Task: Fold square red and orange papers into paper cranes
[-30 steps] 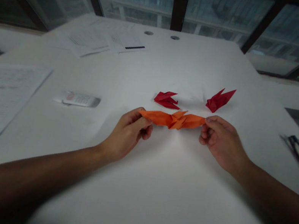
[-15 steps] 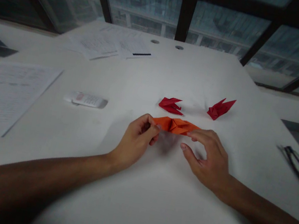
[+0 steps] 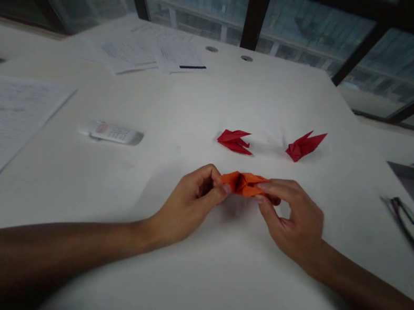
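Pinching orange folded paper between left fingers and right fingers, 1 end in each. May crumple or tear at centre folds if squeezing inward or pulling unevenly; could knock red folded figure just beyond fingers if drifting forward.

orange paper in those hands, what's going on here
A person is holding a folded orange paper: the left hand pinches one end and the right hand grips the other side. Just beyond it, a red paper figure and a second red figure rest on the white table.
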The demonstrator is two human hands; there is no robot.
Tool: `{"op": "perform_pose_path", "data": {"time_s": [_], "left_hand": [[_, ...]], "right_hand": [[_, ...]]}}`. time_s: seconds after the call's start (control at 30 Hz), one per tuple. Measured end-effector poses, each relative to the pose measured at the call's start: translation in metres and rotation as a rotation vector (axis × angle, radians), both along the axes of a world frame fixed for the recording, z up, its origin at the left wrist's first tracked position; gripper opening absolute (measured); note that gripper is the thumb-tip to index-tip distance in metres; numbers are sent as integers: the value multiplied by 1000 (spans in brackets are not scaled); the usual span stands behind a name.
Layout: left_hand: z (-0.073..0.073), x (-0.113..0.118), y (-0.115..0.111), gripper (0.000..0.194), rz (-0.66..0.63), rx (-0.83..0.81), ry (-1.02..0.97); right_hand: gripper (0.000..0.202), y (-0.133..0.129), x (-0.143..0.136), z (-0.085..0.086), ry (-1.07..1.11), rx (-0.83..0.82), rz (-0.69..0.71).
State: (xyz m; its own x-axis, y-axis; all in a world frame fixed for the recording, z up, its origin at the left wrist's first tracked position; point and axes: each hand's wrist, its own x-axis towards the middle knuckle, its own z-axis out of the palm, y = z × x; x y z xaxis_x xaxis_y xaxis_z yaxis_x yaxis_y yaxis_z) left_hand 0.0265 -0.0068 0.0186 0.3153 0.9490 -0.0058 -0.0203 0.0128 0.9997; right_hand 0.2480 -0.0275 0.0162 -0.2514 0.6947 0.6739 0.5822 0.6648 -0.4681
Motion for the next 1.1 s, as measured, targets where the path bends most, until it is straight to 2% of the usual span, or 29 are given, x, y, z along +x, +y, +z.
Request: {"op": "perform_pose_path", "data": {"time_s": [0.2, 0.3, 0.4, 0.47, 0.53, 0.57, 0.6, 0.7, 0.77, 0.83, 0.97, 1.1], "left_hand": [[0, -1, -2, 26, -31, 19, 44], [-2, -7, -3, 14, -69, 74, 14], [-5, -15, 5, 23, -59, 126, -93], [-5, -19, 13, 30, -71, 66, -120], [-1, -20, 20, 44, -220, 4, -70], [3, -19, 21, 54, -312, 15, -30], [7, -18, 21, 56, -360, 49, 19], [15, -13, 15, 39, -510, 128, 140], [14, -11, 11, 26, -583, 117, 150], [8, -12, 9, 19, -585, 95, 146], [-4, -13, 10, 17, -481, 100, 194], [-6, -12, 9, 18, -442, 83, 193]], "right_hand": [[31, -1, 3, 3, 2, -34, 2], [27, 0, 9, 11, -27, -54, 1], [26, 1, 18, 23, -53, -105, 87], [25, 1, 24, 31, -60, -165, 181], [25, -1, 29, 35, -17, -225, 215], [25, -2, 30, 36, 31, -250, 220], [26, -3, 31, 36, 83, -267, 223], [29, -6, 30, 34, 171, -279, 232], [27, -8, 27, 33, 150, -270, 224], [25, -10, 24, 34, 131, -267, 206], [25, -15, 19, 35, 155, -300, 182], [29, -19, 16, 36, 171, -336, 199]]}}
